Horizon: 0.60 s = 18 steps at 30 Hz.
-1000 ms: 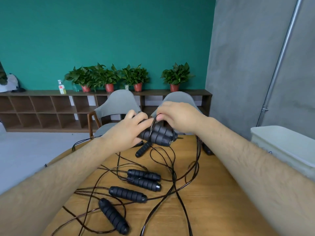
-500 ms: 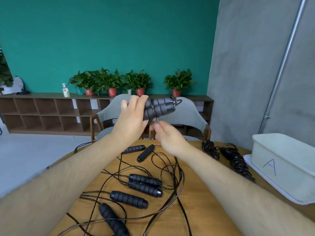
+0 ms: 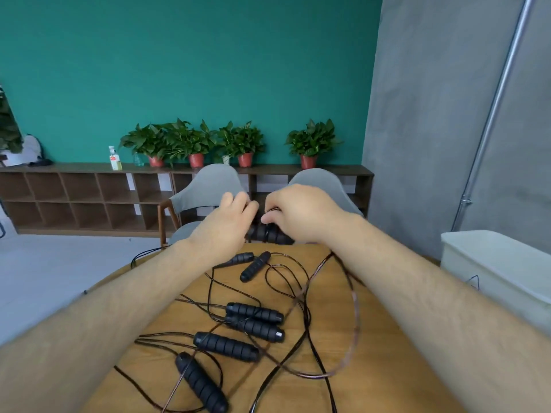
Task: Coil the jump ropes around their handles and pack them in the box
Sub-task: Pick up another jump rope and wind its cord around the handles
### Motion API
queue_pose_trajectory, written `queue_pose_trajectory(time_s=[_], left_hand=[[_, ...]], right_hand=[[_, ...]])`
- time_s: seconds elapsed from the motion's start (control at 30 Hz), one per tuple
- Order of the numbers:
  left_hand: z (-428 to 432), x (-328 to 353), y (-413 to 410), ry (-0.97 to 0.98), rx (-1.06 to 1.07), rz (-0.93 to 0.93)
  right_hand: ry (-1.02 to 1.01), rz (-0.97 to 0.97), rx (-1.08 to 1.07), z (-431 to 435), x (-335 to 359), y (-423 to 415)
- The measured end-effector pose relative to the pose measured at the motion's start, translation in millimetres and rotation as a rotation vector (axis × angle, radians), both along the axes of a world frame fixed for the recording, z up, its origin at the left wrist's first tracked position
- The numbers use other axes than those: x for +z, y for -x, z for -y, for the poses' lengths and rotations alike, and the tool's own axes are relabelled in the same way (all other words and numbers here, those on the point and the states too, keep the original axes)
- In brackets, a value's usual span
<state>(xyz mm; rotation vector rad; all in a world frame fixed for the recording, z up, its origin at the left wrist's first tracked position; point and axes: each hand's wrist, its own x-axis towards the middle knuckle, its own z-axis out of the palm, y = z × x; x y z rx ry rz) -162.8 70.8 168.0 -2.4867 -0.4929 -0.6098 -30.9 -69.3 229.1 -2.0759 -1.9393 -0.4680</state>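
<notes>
Evidently coiling is in hand: above the far edge of the table (image 3: 372,338), the box (image 3: 492,263) being off its right edge, the left hand (image 3: 226,228) is curled on the paired handles (image 3: 268,234), its grip largely hidden, and the rope (image 3: 354,308) is pinched by the right hand (image 3: 301,216). Next, the slack trailing over the table must be wound round those handles.

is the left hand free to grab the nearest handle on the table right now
Probably not yet: the left hand seems to hold the raised pair of handles while the right hand pinches rope by them. Nothing bulky covers the nearest handle.
</notes>
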Motion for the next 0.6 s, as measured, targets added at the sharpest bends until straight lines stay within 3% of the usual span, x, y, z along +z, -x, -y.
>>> queue_pose_trajectory(time_s=[0.1, 0.2, 0.37, 0.47, 0.6], left_hand=[[5, 7, 10, 0.257, -0.208, 0.043], [12, 18, 16, 0.372, -0.329, 0.064], [20, 33, 21, 0.495, -0.336, 0.190], [30, 43, 19, 0.648, -0.429, 0.277], [42, 54, 14, 0.794, -0.428, 0.254]], right_hand=[[-0.042, 0.012, 0.032, 0, 5, -22], [-0.090, -0.001, 0.025, 1, 4, -36], [-0.172, -0.312, 0.059, -1, 0, -54], [-0.103, -0.777, 0.059, 4, -4, -54], [-0.223, -0.714, -0.020, 6, -23, -43]])
